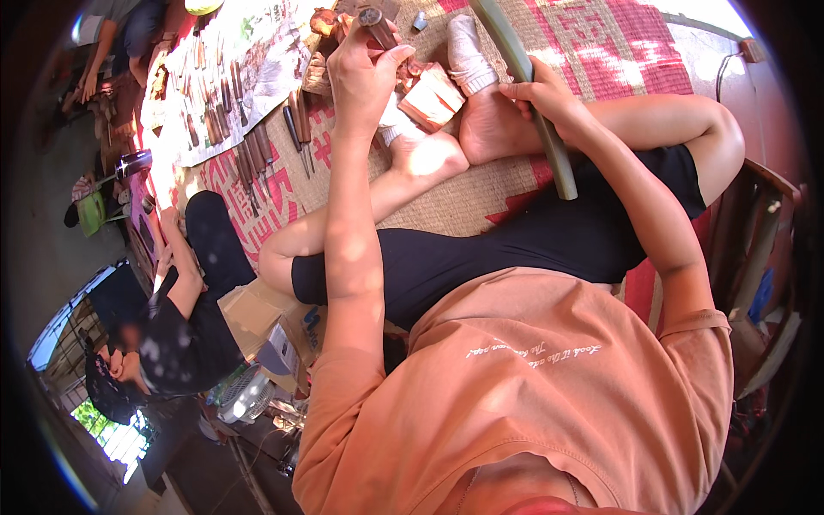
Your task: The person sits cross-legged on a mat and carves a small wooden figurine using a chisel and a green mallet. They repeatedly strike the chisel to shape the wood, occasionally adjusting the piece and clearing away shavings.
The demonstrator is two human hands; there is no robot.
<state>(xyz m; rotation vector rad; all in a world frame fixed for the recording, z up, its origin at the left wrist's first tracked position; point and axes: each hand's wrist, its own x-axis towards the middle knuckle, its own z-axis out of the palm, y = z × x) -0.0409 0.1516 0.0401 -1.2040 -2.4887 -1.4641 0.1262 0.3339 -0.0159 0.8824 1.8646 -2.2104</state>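
Note:
My left hand [362,79] is raised and closed around the dark wooden handle of a chisel [374,22], its butt end facing up; I cannot see the blade. In my right hand [549,96] is a long, straight grey-green bar [560,163], gripped near its middle and slanting across my lower leg. Between my feet sits a reddish-brown carved wood block [433,96] with a pale cut face. White sock-like wraps [466,53] cover the front part of both feet. The left hand is close above the wood, and the bar is to its right.
I sit on a red and straw-coloured woven mat [446,202]. Many carving tools [215,103] lie on a pale sheet [266,51] at the far left. A person in dark clothes [184,335] sits at left, near a cardboard box [249,309] and a fan [246,396]. Wooden furniture [764,240] stands at right.

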